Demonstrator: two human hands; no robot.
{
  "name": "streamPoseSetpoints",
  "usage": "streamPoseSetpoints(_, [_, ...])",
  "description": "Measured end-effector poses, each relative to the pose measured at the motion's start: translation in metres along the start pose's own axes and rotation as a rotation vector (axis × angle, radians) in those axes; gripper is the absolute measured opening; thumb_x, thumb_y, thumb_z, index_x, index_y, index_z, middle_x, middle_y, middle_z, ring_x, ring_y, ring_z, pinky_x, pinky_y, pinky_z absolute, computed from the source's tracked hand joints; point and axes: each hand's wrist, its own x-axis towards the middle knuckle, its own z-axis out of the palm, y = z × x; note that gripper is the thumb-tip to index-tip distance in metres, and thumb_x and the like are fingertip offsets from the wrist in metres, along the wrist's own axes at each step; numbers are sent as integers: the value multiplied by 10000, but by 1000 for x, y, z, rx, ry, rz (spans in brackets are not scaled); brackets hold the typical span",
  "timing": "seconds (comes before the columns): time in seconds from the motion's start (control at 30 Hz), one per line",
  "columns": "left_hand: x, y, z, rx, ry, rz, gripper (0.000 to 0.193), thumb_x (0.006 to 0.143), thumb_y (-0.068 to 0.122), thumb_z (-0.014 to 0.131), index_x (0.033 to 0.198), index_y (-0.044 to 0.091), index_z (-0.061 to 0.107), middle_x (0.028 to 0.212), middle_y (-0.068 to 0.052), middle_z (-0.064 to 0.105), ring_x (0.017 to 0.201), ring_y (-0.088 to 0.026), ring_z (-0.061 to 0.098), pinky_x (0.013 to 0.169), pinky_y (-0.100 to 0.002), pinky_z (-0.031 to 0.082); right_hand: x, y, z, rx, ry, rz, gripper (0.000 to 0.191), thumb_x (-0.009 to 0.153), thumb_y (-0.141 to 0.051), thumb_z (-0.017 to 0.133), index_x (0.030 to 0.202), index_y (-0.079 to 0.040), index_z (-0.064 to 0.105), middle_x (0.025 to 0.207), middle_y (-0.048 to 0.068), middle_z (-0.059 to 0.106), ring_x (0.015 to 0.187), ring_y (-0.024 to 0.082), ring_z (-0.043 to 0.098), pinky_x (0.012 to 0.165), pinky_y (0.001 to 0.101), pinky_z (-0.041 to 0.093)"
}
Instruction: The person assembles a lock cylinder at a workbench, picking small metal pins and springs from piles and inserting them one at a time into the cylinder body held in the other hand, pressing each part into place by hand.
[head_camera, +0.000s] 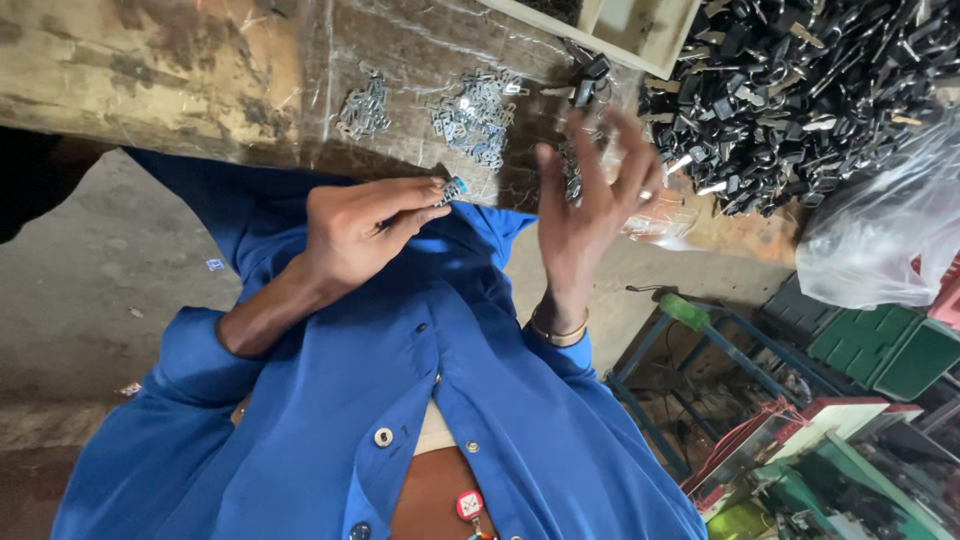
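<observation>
the left hand (350, 235) is pinched shut, its grip grasping a small silvery metal piece (453, 188) between thumb and fingertips, just at the near edge of the table (150, 70). the right hand (590, 215) is raised beside it with the fingers spread, its grip released and holding nothing; a gold bangle (558, 333) sits on that wrist. both arms wear the blue shirt (500, 400) with rolled sleeves. on the worn wooden table, under a sheet of clear plastic, two small heaps of silvery metal pieces (475, 115) lie just beyond the hands, one left and one right of each other. farther right a big pile of black-headed keys (800, 90) covers the table, touching the corner of a pale cream tray (640, 35) at the far edge. to the right of the pile a crumpled clear plastic bag (880, 230) bulges out. below it stand green crates (890, 345), and a blue metal frame (680, 370) stands on the floor with a green handle lying on it. a small red-and-white tag (469, 504) hangs at the shirt's opening.
</observation>
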Motion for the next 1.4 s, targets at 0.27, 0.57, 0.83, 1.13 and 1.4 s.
streamPoseSetpoints(0.27, [6, -2, 0, -202, 28, -201, 233, 922, -58, 815, 1140, -34, 735, 1127, -163, 768, 767, -134, 746, 636, -242, 591, -9, 16, -12, 153, -187, -172, 556, 855, -428, 916, 1298, -148, 733, 1590, 51, 446, 1475, 354, 339, 1242, 511, 301])
streamPoseSetpoints(0.57, [19, 5, 1, -211, 35, -191, 207, 931, -61, 817, 1120, -49, 732, 1139, -172, 764, 774, -146, 749, 637, -242, 590, -9, 24, -10, 76, -26, -312, 377, 821, -334, 927, 1142, -214, 770, 1375, 39, 584, 1339, 315, 415, 1130, 492, 300])
streamPoseSetpoints(0.83, [22, 7, 0, -163, 33, -171, 200, 934, -36, 826, 1110, -51, 732, 1107, -165, 766, 764, -146, 757, 637, -249, 600, -13, 8, -3, 406, -44, -155, 218, 888, -41, 889, 1042, -120, 756, 1019, -1, 747, 938, 183, 651, 959, 369, 394])
streamPoseSetpoints(1.13, [18, -1, 1, -148, 40, -201, 207, 921, 12, 843, 1100, -18, 743, 1090, -132, 779, 735, -120, 741, 638, -244, 597, -7, -25, 16, 646, -68, -130, 229, 880, 58, 826, 1078, -26, 749, 1031, 73, 712, 941, 232, 637, 914, 347, 462])
streamPoseSetpoints(1.4, [19, -8, -3, 26, 13, -38, 212, 916, 11, 834, 1112, 16, 752, 1130, -135, 765, 955, -236, 789, 766, -303, 638, -5, -33, 19, 665, -45, -18, 297, 891, -14, 858, 1122, -34, 673, 975, 10, 730, 762, 142, 598, 892, 327, 435])
